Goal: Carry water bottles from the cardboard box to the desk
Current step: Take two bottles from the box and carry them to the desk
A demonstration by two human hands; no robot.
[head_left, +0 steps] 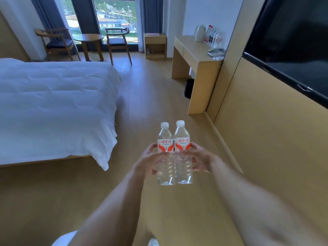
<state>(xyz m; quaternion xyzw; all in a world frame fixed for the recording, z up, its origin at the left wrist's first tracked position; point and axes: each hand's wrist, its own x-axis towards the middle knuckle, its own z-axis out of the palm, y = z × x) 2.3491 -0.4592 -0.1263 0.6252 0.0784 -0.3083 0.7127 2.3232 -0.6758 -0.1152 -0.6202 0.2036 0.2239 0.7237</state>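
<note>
Two clear water bottles with white caps and red-and-white labels stand upright side by side in front of me, above the wooden floor. My left hand point(148, 161) grips the left bottle point(165, 139) around its middle. My right hand point(198, 159) grips the right bottle point(181, 137) the same way. The bottles touch each other. The wooden desk point(193, 57) stands ahead at the right against the wall, well beyond the bottles. A row of several bottles point(213, 37) stands on its far end beside a pale kettle point(200, 32). The cardboard box is out of view.
A bed with white bedding point(53, 107) fills the left. A black bin point(189, 88) sits under the desk, a phone point(215, 52) on top. A wall television point(291, 43) hangs at the right. Chairs, a round table point(88, 39) and a small cabinet point(155, 45) stand by the window.
</note>
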